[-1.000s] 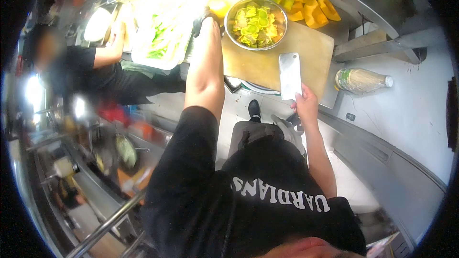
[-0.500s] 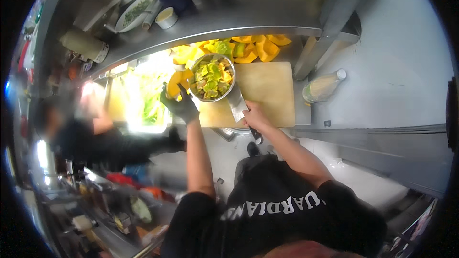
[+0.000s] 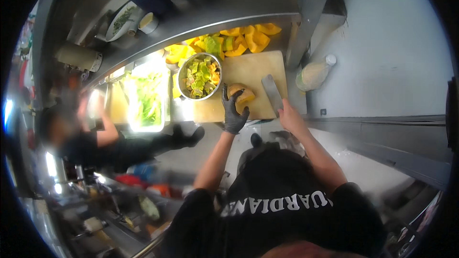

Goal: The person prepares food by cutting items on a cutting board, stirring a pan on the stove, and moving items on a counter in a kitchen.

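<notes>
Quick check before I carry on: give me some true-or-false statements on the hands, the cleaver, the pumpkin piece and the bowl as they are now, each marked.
1. The right hand holds the cleaver. True.
2. The left hand is at the pumpkin piece on the cutting board. True.
3. The cleaver's blade is sunk into the pumpkin piece. False: board shows between them.
4. The metal bowl stands to the left of the pumpkin piece. True.
5. The metal bowl is empty. False: it holds green and orange pieces.
6. The right hand wears a black glove. False: it is bare; the left hand wears one.
</notes>
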Action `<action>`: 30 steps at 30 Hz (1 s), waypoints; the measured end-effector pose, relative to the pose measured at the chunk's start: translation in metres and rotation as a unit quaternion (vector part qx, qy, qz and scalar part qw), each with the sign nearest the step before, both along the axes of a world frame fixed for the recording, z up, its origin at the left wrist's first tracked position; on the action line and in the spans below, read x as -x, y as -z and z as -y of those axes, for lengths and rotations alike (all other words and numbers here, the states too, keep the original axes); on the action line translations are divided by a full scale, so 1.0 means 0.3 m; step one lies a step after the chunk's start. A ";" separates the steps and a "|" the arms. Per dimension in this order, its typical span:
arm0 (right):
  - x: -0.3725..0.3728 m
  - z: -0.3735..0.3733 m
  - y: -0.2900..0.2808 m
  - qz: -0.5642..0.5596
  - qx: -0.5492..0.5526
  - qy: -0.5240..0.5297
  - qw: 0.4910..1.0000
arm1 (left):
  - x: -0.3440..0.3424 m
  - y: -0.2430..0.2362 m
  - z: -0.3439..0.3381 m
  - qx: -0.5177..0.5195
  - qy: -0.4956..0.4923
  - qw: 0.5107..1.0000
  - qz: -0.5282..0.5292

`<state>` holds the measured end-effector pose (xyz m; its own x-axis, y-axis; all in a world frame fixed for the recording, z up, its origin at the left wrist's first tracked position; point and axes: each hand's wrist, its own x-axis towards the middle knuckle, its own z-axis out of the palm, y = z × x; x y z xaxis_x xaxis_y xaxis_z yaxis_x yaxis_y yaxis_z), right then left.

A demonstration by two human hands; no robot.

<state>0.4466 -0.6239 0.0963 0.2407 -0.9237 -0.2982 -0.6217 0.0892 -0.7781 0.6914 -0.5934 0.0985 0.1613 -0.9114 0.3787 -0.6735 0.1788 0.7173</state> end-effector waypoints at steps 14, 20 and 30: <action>-0.075 -0.178 -0.144 -0.100 0.115 -0.168 0.974 | -0.059 0.013 -0.019 -0.247 -0.196 0.754 -0.576; -0.091 -0.201 -0.139 -0.107 0.191 -0.176 0.960 | 0.041 0.048 0.012 -0.208 -0.301 0.763 -0.534; -0.091 -0.171 -0.160 -0.074 0.094 -0.139 0.983 | -0.001 0.008 0.029 -0.257 -0.202 0.789 -0.520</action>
